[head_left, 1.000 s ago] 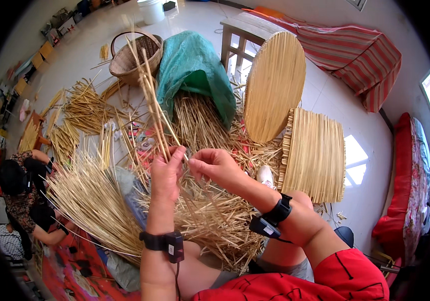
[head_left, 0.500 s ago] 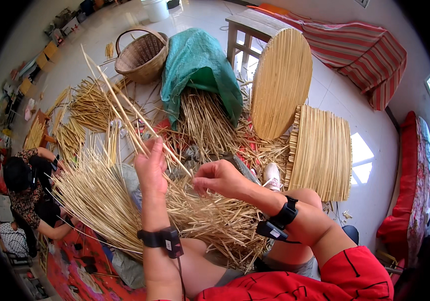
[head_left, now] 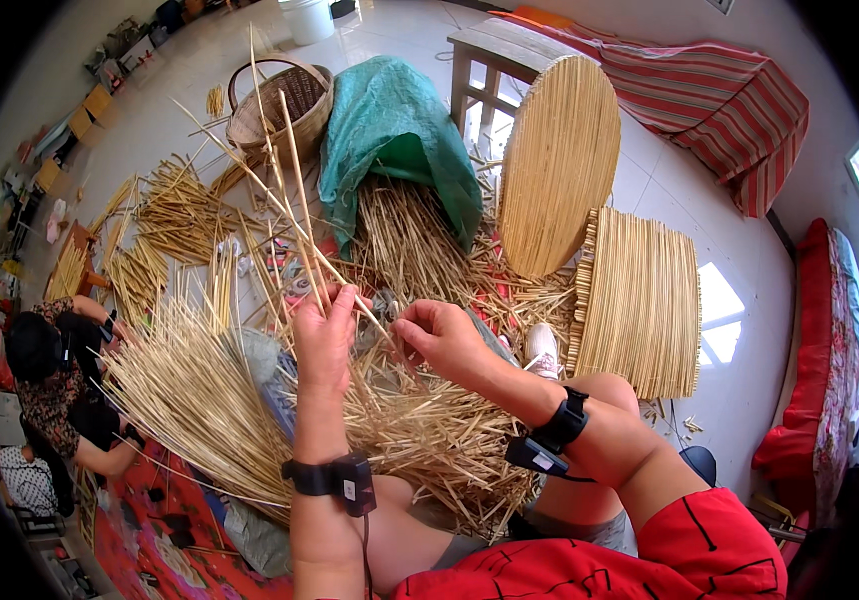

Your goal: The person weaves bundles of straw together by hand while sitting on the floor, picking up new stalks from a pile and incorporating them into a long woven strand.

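Observation:
My left hand (head_left: 324, 345) is closed round several long, thin straw stalks (head_left: 299, 190), which fan out up and away from the fingers. The lower end of one stalk crosses over to the fingertips of my right hand (head_left: 436, 338). Those fingers are pinched together; a thin, blurred wisp shows just below them, and what they hold is too small to make out. Under both hands lies a loose heap of cut straw (head_left: 439, 430) over my lap. Left of it spreads a large sheaf of long stalks (head_left: 199, 400).
Beyond my hands, a green sack (head_left: 394, 110) with stalks in its mouth stands beside a wicker basket (head_left: 284, 115). To the right are an oval straw panel (head_left: 559, 165), a rectangular one (head_left: 639, 300) and a wooden bench (head_left: 509, 50). Another person (head_left: 59, 370) sits at the left.
My left hand has moved slightly right and the stalks in it have swung more upright. My right hand has risen a little, its fingers still pinched by the stalk's end.

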The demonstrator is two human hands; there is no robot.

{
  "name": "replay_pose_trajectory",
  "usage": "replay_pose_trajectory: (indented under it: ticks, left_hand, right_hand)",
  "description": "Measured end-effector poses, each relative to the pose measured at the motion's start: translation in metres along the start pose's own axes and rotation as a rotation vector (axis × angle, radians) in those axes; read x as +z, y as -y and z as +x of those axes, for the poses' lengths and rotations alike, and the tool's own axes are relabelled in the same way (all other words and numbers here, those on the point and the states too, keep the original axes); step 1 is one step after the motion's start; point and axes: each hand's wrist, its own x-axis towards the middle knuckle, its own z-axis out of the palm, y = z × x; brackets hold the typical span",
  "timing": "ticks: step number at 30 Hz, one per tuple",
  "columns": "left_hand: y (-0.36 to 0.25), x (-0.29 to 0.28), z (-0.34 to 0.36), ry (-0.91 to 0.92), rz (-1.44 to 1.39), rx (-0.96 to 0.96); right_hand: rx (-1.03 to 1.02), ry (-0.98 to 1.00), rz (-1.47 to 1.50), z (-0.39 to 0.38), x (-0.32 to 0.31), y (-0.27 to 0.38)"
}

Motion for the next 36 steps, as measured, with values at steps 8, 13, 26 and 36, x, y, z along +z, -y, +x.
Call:
replay_pose_trajectory:
  ticks: [8, 13, 26, 36]
  left_hand:
    - [0.005, -0.005, 0.006, -0.206, 0.076, 0.129]
    - [0.008, -0.014, 0.008, -0.226, 0.085, 0.140]
    - [-0.001, -0.007, 0.003, -0.165, -0.071, 0.143]
    - [0.003, -0.012, 0.009, -0.236, -0.149, 0.222]
  right_hand:
    - [-0.017, 0.147, -0.025, -0.005, 0.003, 0.004]
    - [-0.126, 0.146, -0.221, -0.008, 0.006, 0.002]
    - [0.033, 0.205, -0.021, -0.006, 0.006, -0.002]
    - [0.134, 0.263, 0.224, -0.008, 0.007, 0.000]
